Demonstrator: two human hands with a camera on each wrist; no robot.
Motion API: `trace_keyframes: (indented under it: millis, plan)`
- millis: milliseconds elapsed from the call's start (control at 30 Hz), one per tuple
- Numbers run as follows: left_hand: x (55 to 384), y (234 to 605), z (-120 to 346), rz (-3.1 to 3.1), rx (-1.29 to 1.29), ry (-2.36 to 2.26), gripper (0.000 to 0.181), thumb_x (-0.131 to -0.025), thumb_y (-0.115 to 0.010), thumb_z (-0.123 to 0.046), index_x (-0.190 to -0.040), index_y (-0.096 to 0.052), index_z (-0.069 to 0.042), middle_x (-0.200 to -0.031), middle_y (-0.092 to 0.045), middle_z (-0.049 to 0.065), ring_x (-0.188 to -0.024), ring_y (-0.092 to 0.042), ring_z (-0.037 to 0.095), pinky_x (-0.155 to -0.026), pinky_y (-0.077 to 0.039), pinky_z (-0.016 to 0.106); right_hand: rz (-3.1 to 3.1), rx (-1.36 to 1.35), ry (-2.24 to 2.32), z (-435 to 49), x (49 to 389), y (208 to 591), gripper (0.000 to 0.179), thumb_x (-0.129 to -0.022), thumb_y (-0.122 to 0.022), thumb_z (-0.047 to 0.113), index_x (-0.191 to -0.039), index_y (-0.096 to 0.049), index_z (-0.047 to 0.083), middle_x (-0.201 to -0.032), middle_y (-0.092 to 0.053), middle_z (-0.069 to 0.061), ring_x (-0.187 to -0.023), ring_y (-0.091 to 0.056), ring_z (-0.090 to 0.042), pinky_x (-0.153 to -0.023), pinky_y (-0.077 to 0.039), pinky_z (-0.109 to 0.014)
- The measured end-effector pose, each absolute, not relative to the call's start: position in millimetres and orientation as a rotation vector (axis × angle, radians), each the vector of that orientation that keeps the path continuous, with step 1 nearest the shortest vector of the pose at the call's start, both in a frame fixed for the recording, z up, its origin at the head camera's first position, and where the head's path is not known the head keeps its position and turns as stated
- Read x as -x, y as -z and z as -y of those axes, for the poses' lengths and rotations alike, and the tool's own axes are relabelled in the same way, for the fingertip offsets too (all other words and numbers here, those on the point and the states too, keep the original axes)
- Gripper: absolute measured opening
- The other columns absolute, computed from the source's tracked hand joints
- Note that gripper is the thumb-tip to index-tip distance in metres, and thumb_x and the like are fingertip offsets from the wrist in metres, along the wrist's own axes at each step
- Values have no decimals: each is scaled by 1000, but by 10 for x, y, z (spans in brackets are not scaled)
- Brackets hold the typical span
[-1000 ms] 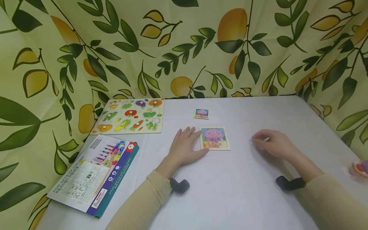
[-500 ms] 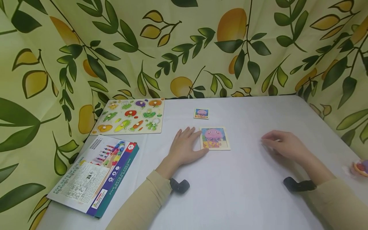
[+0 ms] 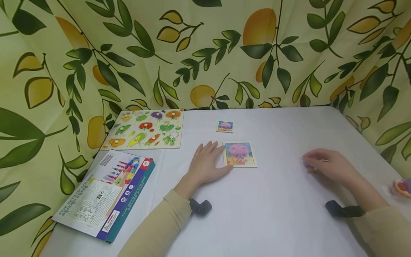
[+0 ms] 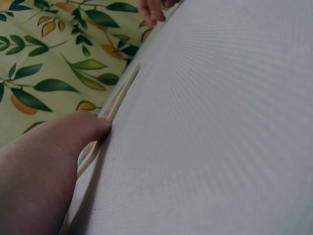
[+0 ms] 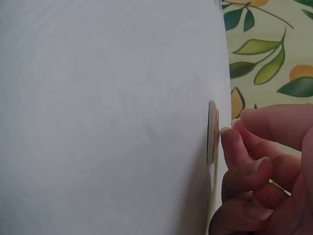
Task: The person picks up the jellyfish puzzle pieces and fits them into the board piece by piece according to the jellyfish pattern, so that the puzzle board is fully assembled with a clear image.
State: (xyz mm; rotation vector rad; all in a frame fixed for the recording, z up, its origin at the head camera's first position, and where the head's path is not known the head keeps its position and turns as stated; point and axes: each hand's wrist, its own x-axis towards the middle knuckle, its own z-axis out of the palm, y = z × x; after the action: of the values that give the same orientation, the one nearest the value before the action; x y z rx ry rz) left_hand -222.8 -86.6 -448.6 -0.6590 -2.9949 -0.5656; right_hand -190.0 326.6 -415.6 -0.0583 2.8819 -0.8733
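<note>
A square jigsaw tray with a pink jellyfish picture lies flat mid-table; pale wood shows at its lower right. My left hand lies spread beside it, its thumb touching the near left corner and a finger at the left edge. In the left wrist view, the thumb presses against the tray's thin edge. To the right, my right hand hovers low with loosely curled fingers. A small orange-toned puzzle piece shows partly beneath its fingertips. In the right wrist view, that piece lies edge-on just past the index tip.
A small jellyfish card lies behind the tray. At the back left is a vegetable peg puzzle, with a bead-toy box in front. Something colourful sits at the right edge. A leaf-patterned curtain closes the back.
My right hand has drifted right, away from the tray, and the small piece now shows under its fingers. My left hand and the tray have stayed put.
</note>
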Motion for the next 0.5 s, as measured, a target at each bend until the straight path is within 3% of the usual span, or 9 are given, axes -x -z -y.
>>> trace_keyframes:
  millis: [133,300,500]
  plan:
    - [2226,4485,864,3000,659,564,79,-90,-56,-70,-154,-49,-24,-163,-38,4,-153,-25,23,-126,-6,44,-2882,66,850,-3363,1876,4166,53,-105,-56,46,-129,-64,-1,-128,-62,-27,-116,-54,-43,-84,-51,-51]
    - [2221,4490,862,3003,660,571,79,-90,-56,-70,-154,-49,-23,-163,-38,5,-153,-24,24,-126,-6,45,-2870,57,834,-3453,1845,4180,52,-101,-64,45,-128,-66,1,-120,-67,-20,-109,-57,-36,-76,-51,-35]
    - [2219,4481,865,3005,658,577,79,-90,-56,-70,-154,-50,-22,-163,-38,5,-154,-24,24,-126,-5,45,-2853,58,794,-3507,1806,4164,51,-99,-66,44,-126,-67,1,-115,-69,-17,-106,-58,-36,-73,-51,-31]
